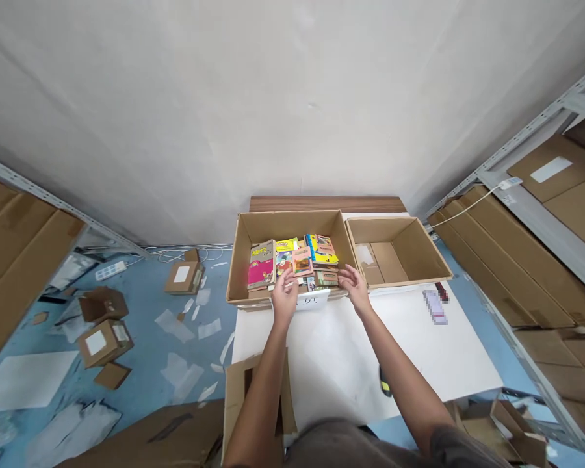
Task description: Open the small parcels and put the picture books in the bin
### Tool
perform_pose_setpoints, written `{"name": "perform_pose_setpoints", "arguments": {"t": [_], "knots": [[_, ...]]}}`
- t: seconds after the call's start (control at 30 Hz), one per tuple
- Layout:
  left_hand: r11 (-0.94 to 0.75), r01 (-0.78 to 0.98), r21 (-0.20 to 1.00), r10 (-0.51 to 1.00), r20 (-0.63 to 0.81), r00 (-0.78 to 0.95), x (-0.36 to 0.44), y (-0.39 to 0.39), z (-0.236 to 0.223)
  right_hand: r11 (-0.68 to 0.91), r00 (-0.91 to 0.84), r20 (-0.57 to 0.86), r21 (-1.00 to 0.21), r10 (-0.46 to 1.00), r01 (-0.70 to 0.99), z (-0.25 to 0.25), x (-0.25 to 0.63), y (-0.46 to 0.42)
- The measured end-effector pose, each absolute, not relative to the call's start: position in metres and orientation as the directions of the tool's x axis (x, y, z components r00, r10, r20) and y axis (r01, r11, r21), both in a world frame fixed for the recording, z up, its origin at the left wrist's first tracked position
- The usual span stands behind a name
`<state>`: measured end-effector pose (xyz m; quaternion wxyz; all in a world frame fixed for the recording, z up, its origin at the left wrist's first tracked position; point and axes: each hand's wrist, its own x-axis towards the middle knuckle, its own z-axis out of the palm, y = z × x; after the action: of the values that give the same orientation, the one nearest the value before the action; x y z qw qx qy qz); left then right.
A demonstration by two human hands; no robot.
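Note:
An open cardboard box on the white table holds several colourful books. My left hand reaches over the box's near rim, fingers spread, touching a small book in the middle. My right hand hovers at the near right corner of the same box, fingers apart, next to the stacked books on the right. Neither hand grips anything that I can see. To the right stands a second open cardboard box, empty.
A small pale packet lies on the table by the empty box. Metal shelves with flat cartons line the right; more cardboard is at left. Small boxes and paper scraps litter the blue floor.

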<state>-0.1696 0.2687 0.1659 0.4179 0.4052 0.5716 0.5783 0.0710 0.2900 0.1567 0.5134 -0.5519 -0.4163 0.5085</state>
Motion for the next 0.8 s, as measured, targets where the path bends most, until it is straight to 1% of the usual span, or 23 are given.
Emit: {"name": "perform_pose_setpoints", "arguments": {"t": [0.07, 0.13, 0.2, 0.27, 0.33, 0.4, 0.47, 0.53, 0.6, 0.67, 0.73, 0.8], "knots": [[-0.003, -0.058, 0.998, 0.95, -0.015, -0.311, -0.165, 0.249, 0.166, -0.142, 0.139, -0.153, -0.986, 0.978, -0.09, 0.16, 0.076, 0.266], [0.0, -0.06, 0.998, 0.957, -0.018, -0.29, -0.156, 0.231, 0.163, -0.162, 0.154, -0.175, -0.982, 0.972, -0.095, 0.16, 0.083, 0.243], [0.035, -0.051, 0.998, 0.972, -0.046, -0.23, -0.142, 0.214, 0.154, -0.205, 0.183, -0.216, -0.976, 0.959, -0.077, 0.152, 0.095, 0.222], [0.107, -0.011, 0.994, 0.985, -0.108, -0.135, -0.125, 0.197, 0.137, -0.272, 0.215, -0.275, -0.961, 0.937, -0.043, 0.135, 0.111, 0.2], [0.183, 0.091, 0.979, 0.983, -0.181, -0.036, -0.107, 0.18, 0.11, -0.343, 0.236, -0.332, -0.939, 0.913, 0.005, 0.108, 0.132, 0.176], [0.226, 0.241, 0.944, 0.971, -0.239, 0.028, -0.088, 0.163, 0.076, -0.41, 0.251, -0.378, -0.908, 0.891, 0.09, 0.074, 0.154, 0.147], [0.249, 0.395, 0.884, 0.954, -0.294, 0.056, -0.072, 0.147, 0.04, -0.469, 0.262, -0.41, -0.854, 0.874, 0.227, 0.038, 0.174, 0.115], [0.281, 0.53, 0.8, 0.934, -0.355, 0.04, -0.058, 0.133, 0.006, -0.499, 0.246, -0.435, -0.78, 0.866, 0.379, 0.005, 0.189, 0.081], [0.311, 0.632, 0.71, 0.915, -0.403, 0.003, -0.046, 0.118, -0.024, -0.472, 0.19, -0.443, -0.71, 0.876, 0.522, -0.023, 0.2, 0.047], [0.3, 0.702, 0.646, 0.913, -0.408, -0.015, -0.037, 0.101, -0.048, -0.398, 0.109, -0.44, -0.644, 0.891, 0.653, -0.044, 0.206, 0.014], [0.25, 0.735, 0.63, 0.925, -0.379, 0.01, -0.03, 0.082, -0.065, -0.299, 0.02, -0.433, -0.588, 0.901, 0.751, -0.06, 0.209, -0.014], [0.206, 0.722, 0.661, 0.938, -0.344, 0.048, -0.024, 0.061, -0.075, -0.224, -0.045, -0.418, -0.572, 0.907, 0.789, -0.071, 0.213, -0.032]]}}
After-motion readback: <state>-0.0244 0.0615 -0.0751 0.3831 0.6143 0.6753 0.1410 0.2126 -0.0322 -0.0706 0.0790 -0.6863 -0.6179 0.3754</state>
